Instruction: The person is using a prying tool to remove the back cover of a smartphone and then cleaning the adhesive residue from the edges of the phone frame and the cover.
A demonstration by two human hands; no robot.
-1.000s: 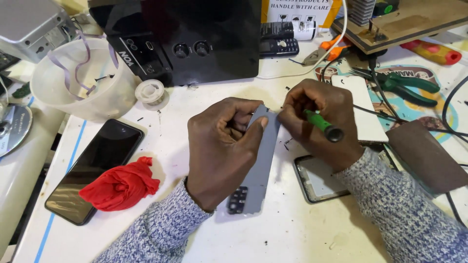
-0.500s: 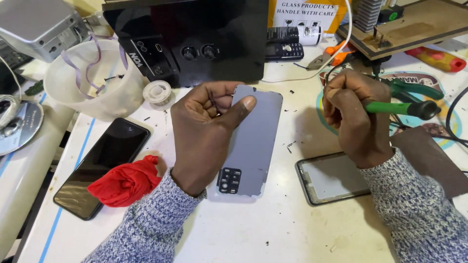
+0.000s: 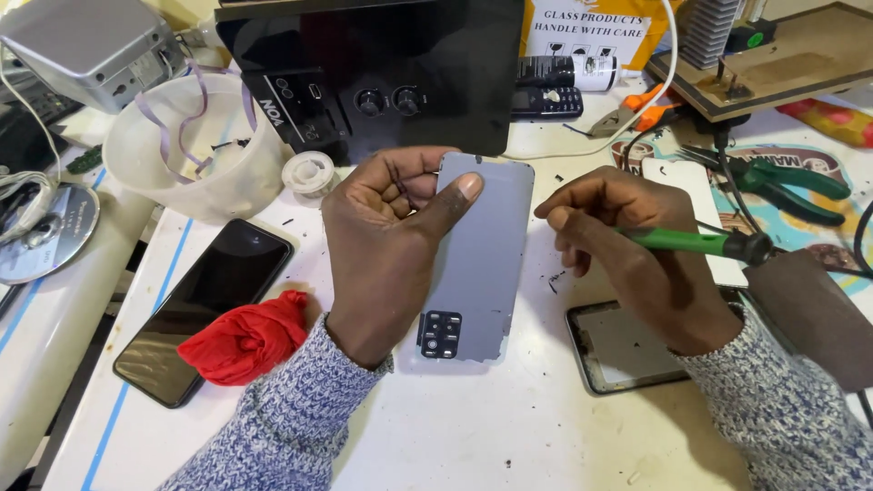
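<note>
The white table (image 3: 473,436) carried everything, scuffed and scattered with small dark specks. At its far edge stood a black box-shaped appliance (image 3: 382,64) with knobs, and left of that a white plastic tub (image 3: 195,155) with a roll of white tape (image 3: 307,173) beside it. A black phone (image 3: 205,309) lay face up to the left, a crumpled red cloth (image 3: 241,341) against its near corner.

The left hand (image 3: 386,250) held the grey phone back cover (image 3: 477,264) just above the table, outer face up, camera cut-out toward the person; its grip was closed around the cover's left edge, the thumb laid across the top. The right hand (image 3: 627,250) had its grip closed on a green-handled tool (image 3: 696,241), the tip hidden behind the fingers and held just clear of the cover's right edge. A stripped phone frame (image 3: 627,350) lay on the table under the right wrist, and green pliers (image 3: 787,182) lay further right.

As a judgement, the cover was already free of the phone body, so the separating was done; whatever cleaning or refitting of the cover and frame remained had not visibly started.

Compared with half a second earlier, the right hand had come back in toward the cover, and the left thumb had slid further across the cover's top.
</note>
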